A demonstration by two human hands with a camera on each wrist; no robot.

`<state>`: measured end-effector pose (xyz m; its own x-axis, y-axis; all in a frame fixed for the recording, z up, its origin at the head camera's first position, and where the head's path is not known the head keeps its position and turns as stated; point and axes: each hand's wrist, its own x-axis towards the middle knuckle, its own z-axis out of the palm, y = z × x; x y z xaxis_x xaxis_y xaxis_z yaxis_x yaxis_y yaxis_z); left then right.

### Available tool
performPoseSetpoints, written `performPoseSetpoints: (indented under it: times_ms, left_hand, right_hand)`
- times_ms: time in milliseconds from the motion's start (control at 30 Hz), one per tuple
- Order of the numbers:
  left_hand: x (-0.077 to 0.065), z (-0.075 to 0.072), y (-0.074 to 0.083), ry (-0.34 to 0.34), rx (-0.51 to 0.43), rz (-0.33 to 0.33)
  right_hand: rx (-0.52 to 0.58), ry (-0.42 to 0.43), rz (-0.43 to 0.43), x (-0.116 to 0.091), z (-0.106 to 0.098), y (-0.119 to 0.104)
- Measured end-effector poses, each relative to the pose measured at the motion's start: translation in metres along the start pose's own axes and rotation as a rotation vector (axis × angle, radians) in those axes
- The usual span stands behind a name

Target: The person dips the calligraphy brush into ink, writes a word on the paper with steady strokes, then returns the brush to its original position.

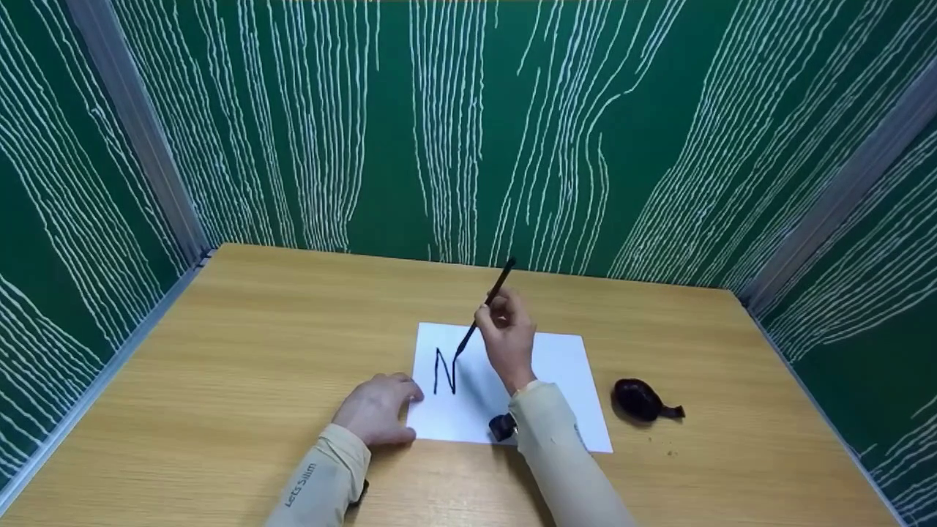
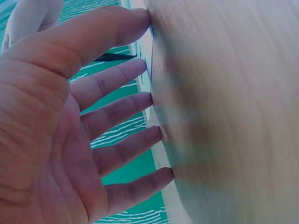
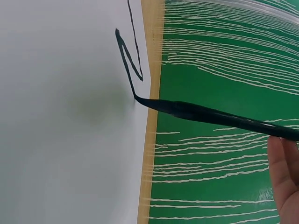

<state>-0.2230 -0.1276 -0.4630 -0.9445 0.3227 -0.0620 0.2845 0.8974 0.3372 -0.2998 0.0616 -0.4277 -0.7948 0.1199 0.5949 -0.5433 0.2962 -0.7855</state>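
Observation:
My right hand (image 1: 510,337) pinches a slim black paintbrush (image 1: 484,307) partway up its handle. In the right wrist view, the bent tip of the paintbrush (image 3: 161,105) touches the white sheet of paper (image 3: 60,154) at the upper end of a dark stroke. Black lines form an N (image 1: 445,372) on the left part of the paper (image 1: 556,366). My left hand (image 1: 375,410) rests at the paper's left edge, fingers spread, thumb near its lower corner. The left wrist view shows the fingertips (image 2: 140,65) touching down along the surface, with nothing held in the palm.
A dark, glossy, rounded object with a narrow end (image 1: 637,400) lies on the wooden table (image 1: 256,351), right of the paper. Green walls (image 1: 388,132) with white wavy lines stand behind and on both sides. Small specks dot the table below the dark object.

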Motion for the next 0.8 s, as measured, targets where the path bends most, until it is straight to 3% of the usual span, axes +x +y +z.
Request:
performPoseSetpoints:
  times_ms: [500,800]
  left_hand:
    - [0.000,-0.002,0.002,-0.008,-0.008,-0.015]
    - [0.000,-0.001,0.002,-0.015,-0.024,-0.034]
  right_hand:
    - [0.000,-0.022,0.066,0.001,0.000,0.001]
    - [-0.016,0.019,0.020,0.003,0.001,0.012]
